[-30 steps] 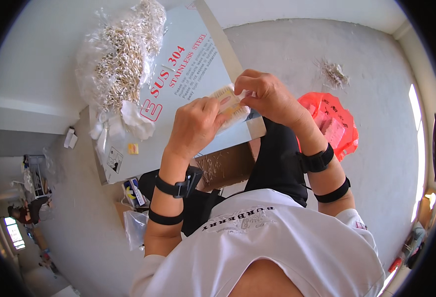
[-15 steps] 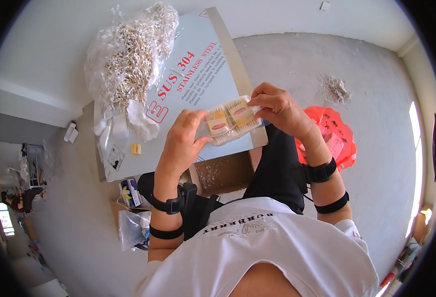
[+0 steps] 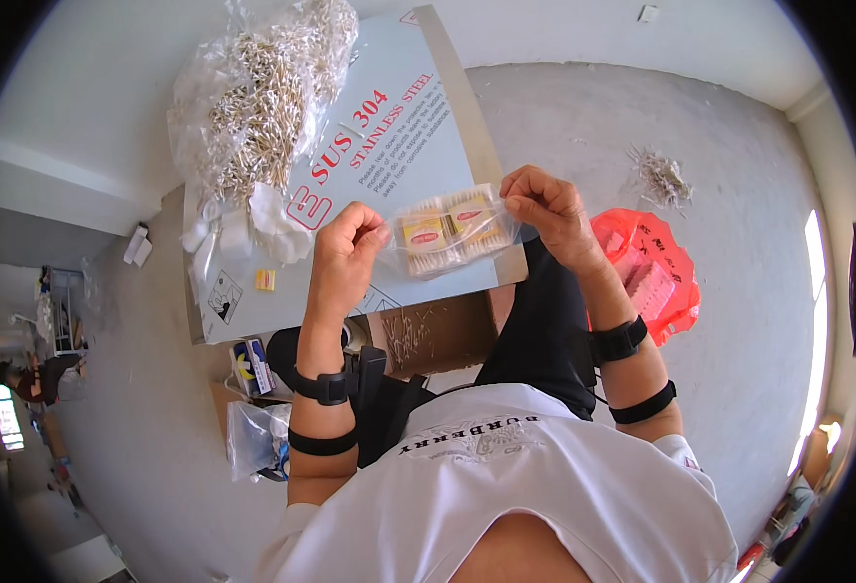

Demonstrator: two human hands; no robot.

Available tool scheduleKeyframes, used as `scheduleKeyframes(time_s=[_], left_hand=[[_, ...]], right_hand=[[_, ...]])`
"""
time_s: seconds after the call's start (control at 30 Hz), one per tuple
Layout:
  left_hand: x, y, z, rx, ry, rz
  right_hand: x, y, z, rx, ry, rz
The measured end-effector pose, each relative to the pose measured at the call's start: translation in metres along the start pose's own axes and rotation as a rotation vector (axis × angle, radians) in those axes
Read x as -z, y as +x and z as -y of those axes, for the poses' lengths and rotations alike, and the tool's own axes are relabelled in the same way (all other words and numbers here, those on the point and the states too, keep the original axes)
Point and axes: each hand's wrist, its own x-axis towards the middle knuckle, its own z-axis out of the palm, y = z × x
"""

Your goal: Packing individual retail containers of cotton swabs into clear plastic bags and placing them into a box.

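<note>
Packet of cotton swabs [image 3: 452,233], filled, stretched between my left hand [image 3: 347,255] and right hand [image 3: 542,209], both pinching its ends; big loose-swab bag [image 3: 253,97] beyond left hand looks mostly unpacked.

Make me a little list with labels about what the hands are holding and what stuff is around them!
Left hand: pinches the left end of a small clear plastic packet of cotton swabs with yellow labels.
Right hand: pinches the right end of the same packet.
Packet position: held up between both hands, above the work surface.
Work surface: flat pale blue sheet with red print.
On the sheet: big clear plastic bag full of loose cotton swabs.
On the grey floor: red plastic bag beside the right arm.
</note>
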Motion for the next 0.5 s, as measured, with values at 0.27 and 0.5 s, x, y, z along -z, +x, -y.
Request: scheduleKeyframes(time_s=[0.27,0.5], left_hand=[[-0.012,-0.004,-0.049,-0.523,0.527,0.034],[-0.042,-0.007,-0.042,-0.524,0.554,-0.023]], right_hand=[[-0.005,-0.004,0.005,0.082,-0.148,-0.049],[-0.008,-0.008,0.014,0.089,-0.198,-0.069]])
